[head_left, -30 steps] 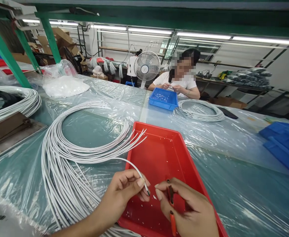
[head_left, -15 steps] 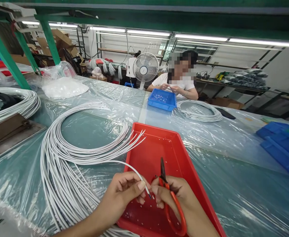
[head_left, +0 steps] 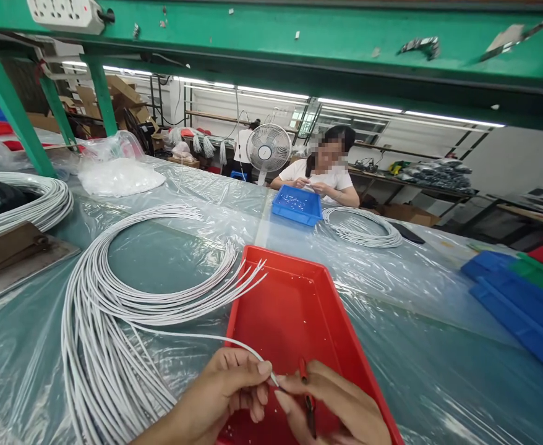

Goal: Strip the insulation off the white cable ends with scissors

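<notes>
A white cable (head_left: 246, 347) runs from the bundle of white cables (head_left: 83, 303) to my left hand (head_left: 227, 389), which pinches it close to its end between thumb and fingers. Just to the right, my right hand (head_left: 339, 398) has its thumb and a finger at the cable's tip. Tucked in that same hand are red-handled scissors (head_left: 303, 369), mostly hidden by the fingers, their dark metal part pointing down. Beneath both hands lies a red tray (head_left: 294, 303) with small white bits scattered in it.
Across the plastic-covered table, a person (head_left: 331, 179) works over a blue tray (head_left: 295, 213) beside a coil of white cable (head_left: 364, 228). Stacked bins (head_left: 522, 309) stand at right. Another cable coil (head_left: 44, 204) lies left, and a green beam (head_left: 271, 37) crosses overhead.
The scissors have swung round in my right hand, from blades up to dark metal down. My right fingers have moved onto the cable tip. The view has tilted up slightly.
</notes>
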`<state>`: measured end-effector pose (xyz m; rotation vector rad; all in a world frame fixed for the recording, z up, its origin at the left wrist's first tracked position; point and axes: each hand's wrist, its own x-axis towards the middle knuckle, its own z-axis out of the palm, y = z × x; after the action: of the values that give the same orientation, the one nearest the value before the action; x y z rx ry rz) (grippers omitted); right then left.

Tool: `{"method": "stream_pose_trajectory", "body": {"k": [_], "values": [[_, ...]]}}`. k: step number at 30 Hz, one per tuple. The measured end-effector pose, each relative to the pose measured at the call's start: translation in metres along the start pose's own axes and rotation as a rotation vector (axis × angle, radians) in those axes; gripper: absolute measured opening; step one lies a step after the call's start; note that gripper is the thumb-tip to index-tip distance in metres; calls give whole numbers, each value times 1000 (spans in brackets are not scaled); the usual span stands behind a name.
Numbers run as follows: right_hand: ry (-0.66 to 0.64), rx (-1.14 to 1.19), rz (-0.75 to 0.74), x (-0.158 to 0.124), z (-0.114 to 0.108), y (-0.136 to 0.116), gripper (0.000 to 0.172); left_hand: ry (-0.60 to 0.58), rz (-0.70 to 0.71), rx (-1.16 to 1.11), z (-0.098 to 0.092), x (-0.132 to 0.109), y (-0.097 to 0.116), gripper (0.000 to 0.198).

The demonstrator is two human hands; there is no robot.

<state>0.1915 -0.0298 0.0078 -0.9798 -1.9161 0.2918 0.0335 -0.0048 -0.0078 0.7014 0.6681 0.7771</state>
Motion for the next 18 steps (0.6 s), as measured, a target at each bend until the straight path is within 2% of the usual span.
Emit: {"method": "stream_pose_trajectory", "body": {"k": [2,4,7,8,9,10,13,16,18], "values": [[90,33,149,2,1,-2,10,-16,12,185,1,-3,0,36],[195,126,374,4,2,-6,9,70,144,439,2,-6,0,37],[234,308,668,6,3,-10,21,246,607,828,2,-12,2,15],[206,362,730,6,4,-10,23,263,759,940,1,-14,2,10],[167,414,770,6,4,-9,25,258,868,1033,1,-14,1,14],[121,463,792,5,4,-6,27,233,933,1100,0,-15,1,18],[79,582,816,1,4,6,32,155,937,1138,0,-14,0,20],[226,650,829,-1,5,18,31,166,854,1055,1,-12,0,20],[276,673,822,0,4,23,29,196,809,1039,2,-11,1,21]]}}
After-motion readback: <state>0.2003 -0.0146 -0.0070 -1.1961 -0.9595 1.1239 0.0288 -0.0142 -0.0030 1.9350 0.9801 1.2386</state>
